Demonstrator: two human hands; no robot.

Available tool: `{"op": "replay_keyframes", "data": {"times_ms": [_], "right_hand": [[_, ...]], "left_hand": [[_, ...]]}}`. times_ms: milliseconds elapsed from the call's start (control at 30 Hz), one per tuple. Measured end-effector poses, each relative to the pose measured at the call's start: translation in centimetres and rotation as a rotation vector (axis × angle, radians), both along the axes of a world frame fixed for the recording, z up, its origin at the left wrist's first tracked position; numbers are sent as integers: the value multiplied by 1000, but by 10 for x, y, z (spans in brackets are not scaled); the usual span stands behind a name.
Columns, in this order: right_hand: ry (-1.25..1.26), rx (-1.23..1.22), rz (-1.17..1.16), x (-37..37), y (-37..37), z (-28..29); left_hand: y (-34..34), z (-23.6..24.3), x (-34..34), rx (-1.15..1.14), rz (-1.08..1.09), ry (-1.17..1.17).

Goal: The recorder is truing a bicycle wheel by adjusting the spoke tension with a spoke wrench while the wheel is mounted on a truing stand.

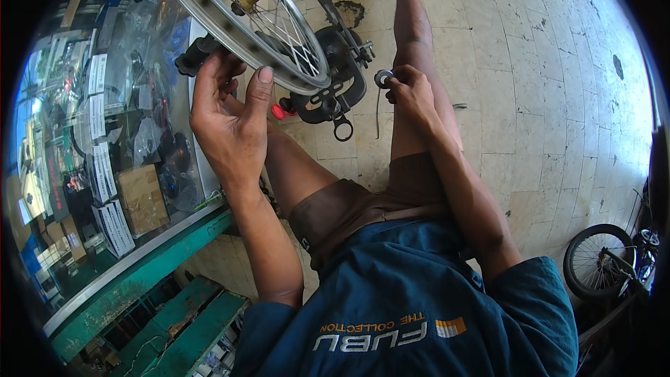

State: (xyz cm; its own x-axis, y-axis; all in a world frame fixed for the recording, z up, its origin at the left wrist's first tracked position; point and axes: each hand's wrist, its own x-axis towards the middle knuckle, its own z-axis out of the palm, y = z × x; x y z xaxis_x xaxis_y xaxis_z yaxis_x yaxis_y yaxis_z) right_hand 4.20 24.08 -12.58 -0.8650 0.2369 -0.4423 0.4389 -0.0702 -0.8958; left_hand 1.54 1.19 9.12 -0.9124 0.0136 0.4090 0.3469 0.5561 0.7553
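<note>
A spoked bicycle wheel with a bare silver rim and brass-coloured hub sits in a black truing stand. My left hand is at the rim's lower left side, thumb raised and fingers loosely bent and apart. Its fingertips are partly hidden by the rim, beside a black knob. Right of the stand, my right hand pinches a small round metal spoke wrench, held apart from the wheel. Below the wrench runs a thin dark strip; whether it is held cannot be told.
A glass display case with boxes and bagged parts stands along the left, above a green frame. A red round piece shows beside the stand. Another bicycle wheel stands at lower right on the tiled floor.
</note>
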Motion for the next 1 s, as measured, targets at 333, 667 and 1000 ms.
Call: {"op": "replay_keyframes", "data": {"times_ms": [333,667,1000], "right_hand": [[16,-17,-8,1,-1,0],[4,-8,8,0,0,1],[1,-11,-4,0,-1,2]], "left_hand": [[5,2,-3,71,-11,32],[8,-3,1,-64,39,-150],[4,-14,8,-59,15,-164]]}}
